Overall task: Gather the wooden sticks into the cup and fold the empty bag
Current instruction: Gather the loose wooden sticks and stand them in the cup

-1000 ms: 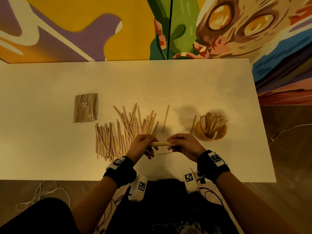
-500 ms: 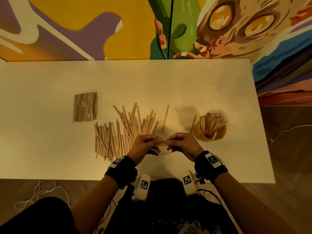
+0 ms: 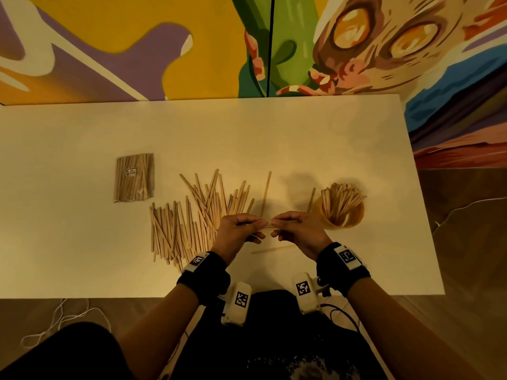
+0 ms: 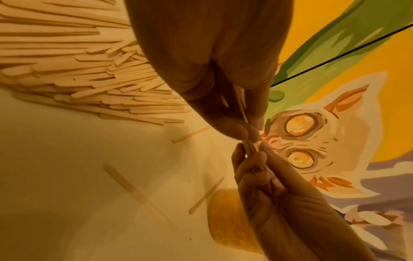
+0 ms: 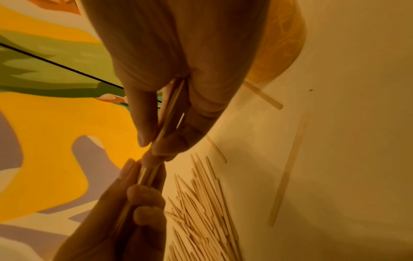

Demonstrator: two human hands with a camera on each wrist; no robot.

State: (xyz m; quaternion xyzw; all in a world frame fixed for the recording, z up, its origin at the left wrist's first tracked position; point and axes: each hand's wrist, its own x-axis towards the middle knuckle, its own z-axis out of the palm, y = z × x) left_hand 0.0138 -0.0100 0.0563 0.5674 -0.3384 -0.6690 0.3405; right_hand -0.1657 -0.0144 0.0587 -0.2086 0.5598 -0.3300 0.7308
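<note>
Both hands hold one small bundle of wooden sticks (image 3: 268, 226) level above the table, left hand (image 3: 239, 227) pinching its left end and right hand (image 3: 296, 227) its right end. The wrist views show the same bundle (image 4: 252, 148) (image 5: 170, 113) pinched between thumbs and fingers. A large pile of loose sticks (image 3: 192, 215) lies left of the hands. An amber cup (image 3: 346, 215) packed with sticks stands to the right. A clear bag (image 3: 134, 177) with sticks inside lies at far left.
Single stray sticks lie on the white table (image 3: 82, 242): one beyond the hands (image 3: 265, 193), one by the cup (image 3: 311, 200), one near the front (image 3: 273, 248). A painted mural wall (image 3: 192, 50) rises behind. White cable (image 3: 60, 322) lies on the floor.
Both hands rose a little and drew closer together along the bundle, so less of the sticks shows between them. Pile, cup and bag have not moved.
</note>
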